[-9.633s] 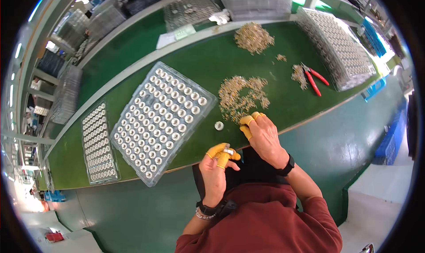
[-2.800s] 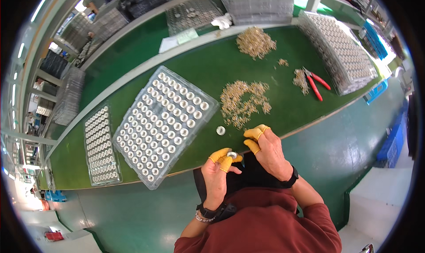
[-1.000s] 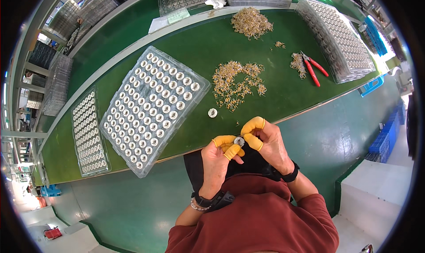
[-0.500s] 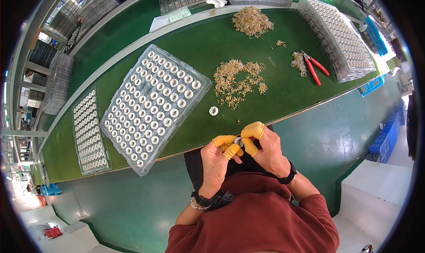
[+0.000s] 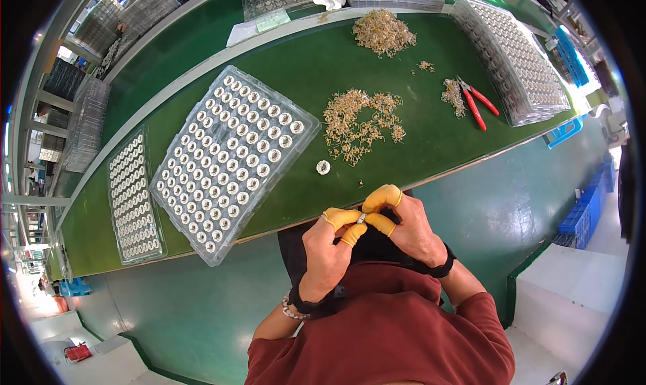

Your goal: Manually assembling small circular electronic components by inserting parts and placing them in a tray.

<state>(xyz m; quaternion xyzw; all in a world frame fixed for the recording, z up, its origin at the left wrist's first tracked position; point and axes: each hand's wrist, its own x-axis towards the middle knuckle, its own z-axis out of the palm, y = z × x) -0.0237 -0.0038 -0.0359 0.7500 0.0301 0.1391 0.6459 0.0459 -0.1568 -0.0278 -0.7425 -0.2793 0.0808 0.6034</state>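
Just off the near edge of the bench, my left hand (image 5: 328, 242) and my right hand (image 5: 409, 229) meet, yellow covers on their thumbs and fingers. Pinched between their fingertips is a small round silver-white part (image 5: 362, 218), mostly covered by the fingers. A similar round white part (image 5: 323, 167) lies alone on the green bench. Beyond it spreads a loose pile of small brass-coloured bent metal pieces (image 5: 350, 126), and one stray piece (image 5: 361, 184) rests close to my fingers. To the left, a clear plastic tray (image 5: 306, 126) holds rows of round white parts.
A second filled tray (image 5: 139, 196) lies further left. Red-handled pliers (image 5: 474, 106) sit at the right beside a small heap of metal pieces (image 5: 453, 97). A larger heap (image 5: 383, 33) is at the back, near a stack of filled trays (image 5: 515, 58). The bench edge (image 5: 464, 166) runs between hands and bench.
The small round part has turned in my fingers and shows less of its face. My left hand has rolled at the wrist, and its fingers have closed in nearer the right hand's.
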